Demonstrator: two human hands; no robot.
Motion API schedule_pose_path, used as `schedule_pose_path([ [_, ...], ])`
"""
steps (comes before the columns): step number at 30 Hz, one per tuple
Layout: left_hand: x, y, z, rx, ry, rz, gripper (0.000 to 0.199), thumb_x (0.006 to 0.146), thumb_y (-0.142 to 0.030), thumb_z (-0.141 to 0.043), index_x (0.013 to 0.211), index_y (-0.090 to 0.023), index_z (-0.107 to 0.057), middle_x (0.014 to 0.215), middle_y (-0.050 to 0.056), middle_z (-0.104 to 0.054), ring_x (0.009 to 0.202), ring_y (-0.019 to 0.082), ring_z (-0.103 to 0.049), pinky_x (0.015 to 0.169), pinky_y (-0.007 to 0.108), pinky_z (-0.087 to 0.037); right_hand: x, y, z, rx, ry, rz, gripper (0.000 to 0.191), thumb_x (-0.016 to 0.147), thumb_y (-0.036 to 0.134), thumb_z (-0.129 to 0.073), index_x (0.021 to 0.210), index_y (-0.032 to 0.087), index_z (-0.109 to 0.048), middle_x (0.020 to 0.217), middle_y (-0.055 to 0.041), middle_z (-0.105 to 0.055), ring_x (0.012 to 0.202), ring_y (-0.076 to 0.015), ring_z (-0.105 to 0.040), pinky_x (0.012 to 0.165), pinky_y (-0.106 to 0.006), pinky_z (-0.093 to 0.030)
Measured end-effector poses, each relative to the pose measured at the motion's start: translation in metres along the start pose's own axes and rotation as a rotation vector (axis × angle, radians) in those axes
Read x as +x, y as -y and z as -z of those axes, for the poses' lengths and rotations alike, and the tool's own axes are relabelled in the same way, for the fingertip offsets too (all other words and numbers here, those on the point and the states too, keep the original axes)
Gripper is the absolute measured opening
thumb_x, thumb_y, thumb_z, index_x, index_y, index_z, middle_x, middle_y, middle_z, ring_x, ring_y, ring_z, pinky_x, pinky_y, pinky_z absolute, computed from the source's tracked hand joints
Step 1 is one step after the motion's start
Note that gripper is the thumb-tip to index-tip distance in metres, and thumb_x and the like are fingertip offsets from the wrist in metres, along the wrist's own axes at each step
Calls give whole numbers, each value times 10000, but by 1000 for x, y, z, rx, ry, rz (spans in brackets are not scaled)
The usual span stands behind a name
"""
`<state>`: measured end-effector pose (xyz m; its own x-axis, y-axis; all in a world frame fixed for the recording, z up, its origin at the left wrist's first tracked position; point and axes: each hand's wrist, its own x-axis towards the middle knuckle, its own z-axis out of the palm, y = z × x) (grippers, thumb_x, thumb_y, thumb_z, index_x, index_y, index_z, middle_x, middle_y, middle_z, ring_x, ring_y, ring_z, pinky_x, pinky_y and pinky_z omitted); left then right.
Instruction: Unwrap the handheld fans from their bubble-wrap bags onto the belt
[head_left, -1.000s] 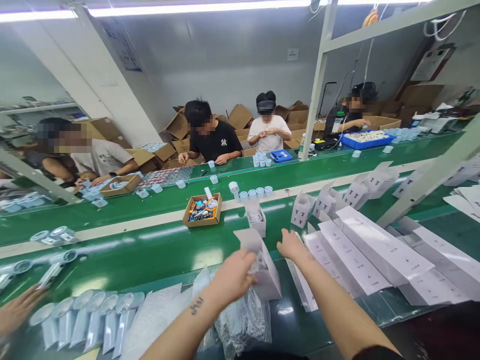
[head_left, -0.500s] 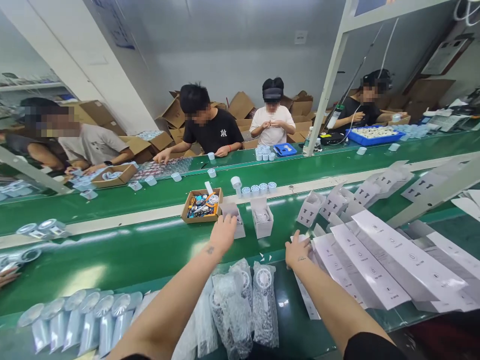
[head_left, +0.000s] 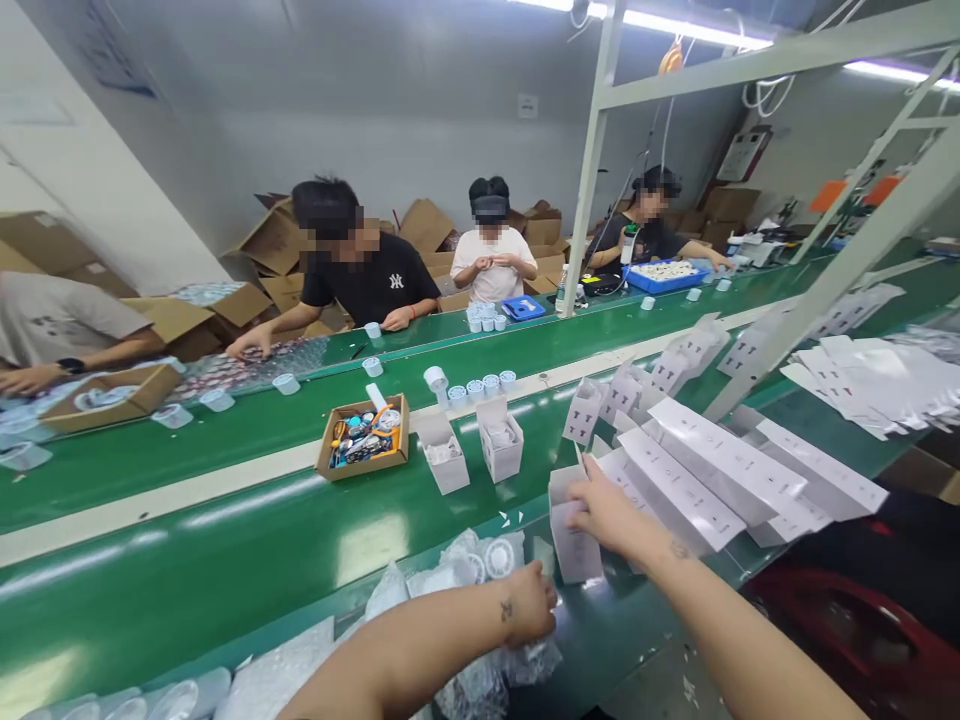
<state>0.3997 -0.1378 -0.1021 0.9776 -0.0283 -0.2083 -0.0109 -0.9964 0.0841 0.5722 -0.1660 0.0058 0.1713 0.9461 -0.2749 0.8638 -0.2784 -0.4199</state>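
My right hand (head_left: pixel 606 508) is on a white cardboard box (head_left: pixel 574 555) at the near side of the belt, with fingers curled over its upper part. Left of it, my left hand (head_left: pixel 531 605) is closed over the bubble-wrapped items (head_left: pixel 465 685); whatever its fingers hold is hidden. One wrapped item shows a round, slotted white head (head_left: pixel 499 558) just beyond my left wrist. Further white boxes (head_left: pixel 675 480) lean in a row to the right of my right hand. Two open white boxes, a left one (head_left: pixel 444 465) and a right one (head_left: pixel 501 448), stand filled on the belt.
A cardboard tray of small parts and orange-handled tools (head_left: pixel 364 437) stands on the green belt (head_left: pixel 247 540). White cups (head_left: pixel 480 388) line the middle strip. A white frame post (head_left: pixel 592 170) rises beyond. Several people work along the far side.
My left hand has left the open box on the belt and come back to the wrapped items. My right hand stays at the nearest white box. The view has swung right.
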Motion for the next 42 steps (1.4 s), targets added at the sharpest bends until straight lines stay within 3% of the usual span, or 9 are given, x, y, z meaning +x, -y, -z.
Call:
schedule_pose_path([
  [4, -64, 20, 58, -282, -216, 135, 278, 612, -189, -696, 886, -199, -654, 927, 84, -667, 805, 245, -625, 622, 334, -489, -41, -25, 1, 191, -1, 202, 151, 807, 127, -547, 756, 219, -655, 923, -29, -629, 869, -183, -616, 804, -294, -467],
  [9, -113, 19, 127, -1340, -919, 702, 390, 666, -335, -716, 1006, -174, -610, 867, 34, -651, 759, 196, -621, 658, 299, -504, -58, -18, -38, 297, 21, 232, 369, 664, 333, -785, 982, 217, -637, 1085, -68, -592, 920, -235, -609, 803, -348, -507],
  [13, -89, 0, 125, -1755, -1149, 911, 540, 544, -382, -812, 978, -155, -586, 852, 39, -667, 710, 197, -630, 559, 272, -494, -52, -2, -78, 485, -128, 347, 728, 656, 306, -777, 1309, 207, -471, 1289, -129, -502, 1165, -294, -545, 971, -425, -470],
  [17, -78, -17, 93, -1512, -1270, 1106, 515, 571, -404, -786, 972, -169, -563, 814, 26, -681, 721, 213, -655, 599, 300, -523, -48, 2, -100, 553, -255, 301, 630, 694, 280, -734, 1256, 207, -459, 1228, -117, -527, 1148, -297, -559, 974, -460, -465],
  [22, -74, -37, 86, -730, -780, 982, 351, 783, -332, -602, 1096, -173, -598, 953, 88, -712, 875, 266, -671, 781, 389, -528, -48, 0, -106, 510, -298, 283, 408, 702, 312, -721, 1027, 202, -501, 1014, -65, -568, 899, -253, -623, 817, -417, -516],
  [27, -54, -47, 97, -178, -256, 860, 449, 890, -405, -542, 1247, -140, -606, 1240, 205, -624, 1208, 407, -525, 997, 633, -380, -54, -10, -104, 683, -202, 379, 599, 689, 233, -709, 1236, 194, -468, 1243, -140, -545, 1151, -289, -565, 959, -454, -478],
  [31, -55, -53, 77, -164, -173, 688, 599, 785, -505, -697, 1328, -300, -550, 1508, 134, -414, 1408, 453, -280, 1080, 739, -205, -46, -29, -74, 854, -18, 357, 528, 690, 242, -692, 1202, 219, -565, 1370, -135, -520, 1200, -285, -569, 912, -405, -529],
  [35, -44, -52, 46, -197, -198, 774, 321, 792, -248, -727, 1102, -244, -644, 1435, 123, -482, 1382, 407, -352, 1075, 639, -354, -26, -40, -17, 555, -456, 66, 297, 833, 207, -472, 1069, 174, -648, 1189, -162, -617, 1141, -313, -586, 984, -514, -462],
  [42, -43, -42, 29, -265, -343, 725, 85, 818, -265, -664, 873, -224, -613, 985, 56, -650, 1120, 278, -575, 1020, 486, -462, -14, -84, 75, -239, -841, -276, 735, 774, 522, -634, 1412, 207, -448, 1528, -281, -205, 1363, -591, -195, 871, -776, -331],
])
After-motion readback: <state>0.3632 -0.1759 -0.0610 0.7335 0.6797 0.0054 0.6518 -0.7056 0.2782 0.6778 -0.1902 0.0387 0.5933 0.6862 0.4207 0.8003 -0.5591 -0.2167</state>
